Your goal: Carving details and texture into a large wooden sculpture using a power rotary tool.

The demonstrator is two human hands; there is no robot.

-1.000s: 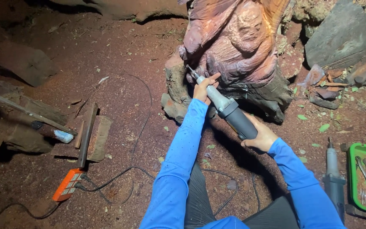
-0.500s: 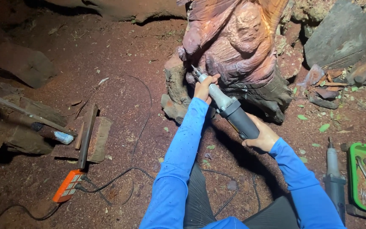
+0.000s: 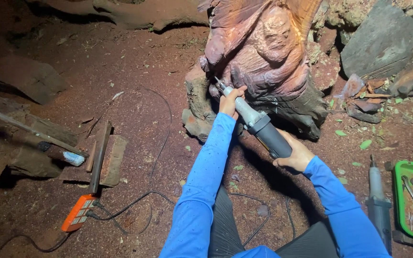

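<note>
Two hands clenched on one die grinder [image 3: 263,130], left hand [image 3: 229,101] near its tip, right hand [image 3: 296,155] at the rear, one wood carving [image 3: 264,62], one spare grinder [image 3: 377,205] on the floor, one green tray [image 3: 399,191]

Single head-worn camera, looked steeply down and forward past both blue sleeves [image 3: 201,191]; close range onto red dirt floor [image 3: 135,71] and carved stump [image 3: 264,52] ahead.

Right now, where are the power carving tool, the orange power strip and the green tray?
power carving tool [image 3: 269,134], head view, on its dark body
orange power strip [image 3: 78,213], head view, its middle
green tray [image 3: 398,193], head view, left rim
</note>
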